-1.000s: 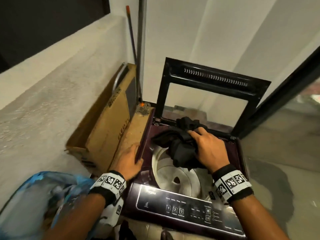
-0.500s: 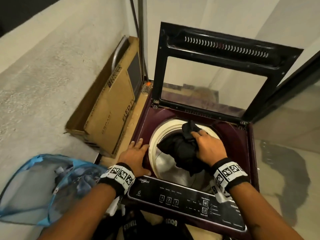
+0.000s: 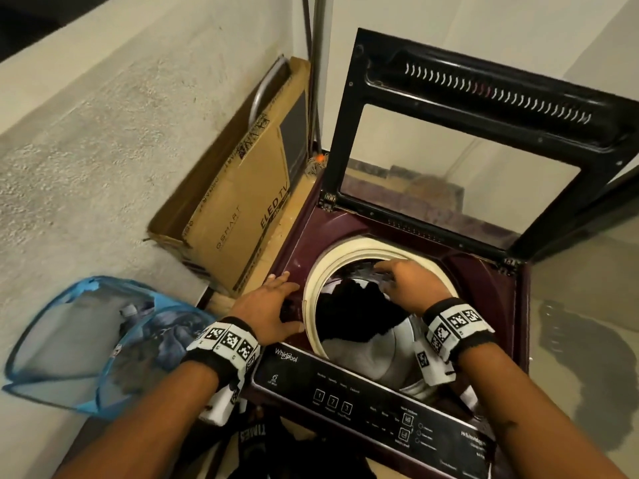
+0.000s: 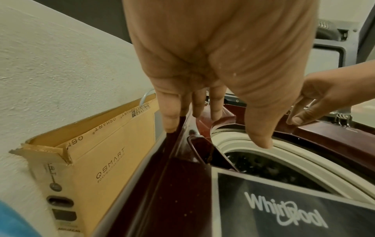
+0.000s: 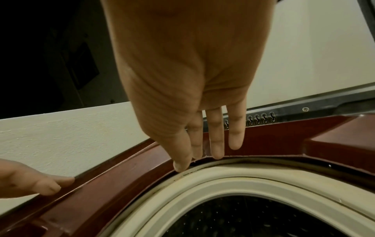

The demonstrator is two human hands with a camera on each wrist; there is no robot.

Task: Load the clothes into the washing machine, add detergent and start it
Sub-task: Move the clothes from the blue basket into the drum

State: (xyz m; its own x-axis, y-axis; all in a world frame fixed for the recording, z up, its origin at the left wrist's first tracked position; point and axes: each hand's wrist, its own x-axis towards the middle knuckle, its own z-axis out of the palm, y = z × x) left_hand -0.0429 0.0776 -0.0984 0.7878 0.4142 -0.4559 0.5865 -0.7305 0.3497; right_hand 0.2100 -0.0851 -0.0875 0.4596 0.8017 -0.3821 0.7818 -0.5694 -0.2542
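The maroon top-load washing machine (image 3: 297,250) stands with its black-framed glass lid (image 3: 484,84) raised. A black garment (image 3: 356,316) lies inside the steel drum, below the cream ring (image 3: 349,250). My right hand (image 3: 411,281) hovers over the opening with straight fingers and holds nothing; in the right wrist view the right hand (image 5: 202,152) has its fingertips near the ring's far edge. My left hand (image 3: 273,302) rests flat on the machine's left rim, fingers spread, and the left wrist view shows the left hand (image 4: 219,112) the same way. No detergent is in view.
A blue mesh laundry bag (image 3: 69,340) holding more clothes (image 3: 166,333) sits on the ledge to the left. A cardboard TV box (image 3: 242,209) leans between the wall and the machine. The control panel (image 3: 363,399) runs along the near edge. Dark cloth with white letters (image 3: 256,440) is below it.
My right hand has let go of the black garment, which has dropped into the drum, and its fingers have straightened. My left hand stays on the machine's left rim.
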